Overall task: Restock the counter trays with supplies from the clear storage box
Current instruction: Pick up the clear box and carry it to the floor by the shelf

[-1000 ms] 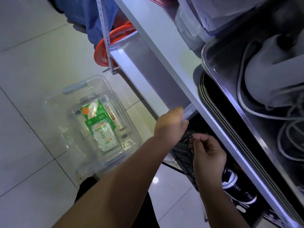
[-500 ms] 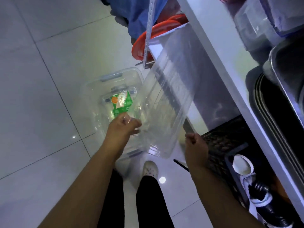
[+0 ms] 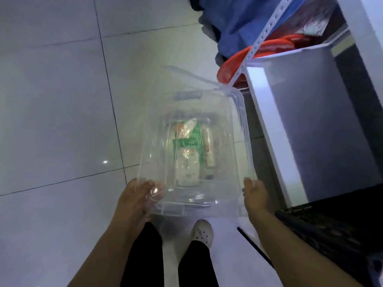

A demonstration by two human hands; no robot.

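I hold a clear plastic lid flat above the clear storage box, which stands on the tiled floor and shows through the lid. Inside the box lie green and white supply packets and a slim white packet. My left hand grips the lid's near left corner, with its fingers curled over the rim. At the near right corner, my right hand grips the rim the same way.
A grey bin stands on the low shelf at the right, behind a perforated metal post. A red-orange lid and blue cloth lie beyond. A black crate is at the lower right. My shoe is below the lid.
Both hands drew the clear lid out from under the shelf and swung it down and left, level over the box. My view tilted down toward the floor.
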